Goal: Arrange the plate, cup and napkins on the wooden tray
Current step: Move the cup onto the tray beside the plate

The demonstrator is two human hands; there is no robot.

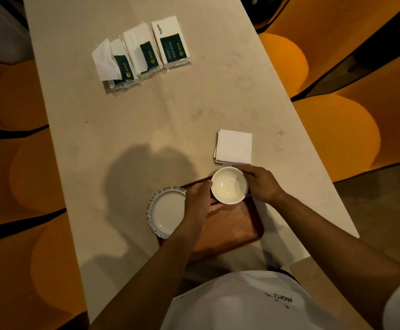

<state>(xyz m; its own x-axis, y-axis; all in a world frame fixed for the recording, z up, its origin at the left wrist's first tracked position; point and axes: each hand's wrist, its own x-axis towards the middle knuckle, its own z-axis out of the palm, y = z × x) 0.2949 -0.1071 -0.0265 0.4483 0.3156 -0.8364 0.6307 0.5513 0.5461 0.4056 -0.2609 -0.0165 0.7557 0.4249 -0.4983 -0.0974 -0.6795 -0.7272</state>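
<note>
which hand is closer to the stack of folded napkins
Right. The right hand grips the cup just below the napkin stack, fingertips almost at its edge; the left hand is on the cup's far side, over the plate.

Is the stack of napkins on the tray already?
No, the napkins lie on the table beyond the tray.

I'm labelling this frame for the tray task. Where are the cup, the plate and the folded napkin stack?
cup (227,186): head view, on its pale inner bottom.
plate (166,211): head view, on its flat white centre.
folded napkin stack (234,147): head view, on the top napkin's middle.
</note>
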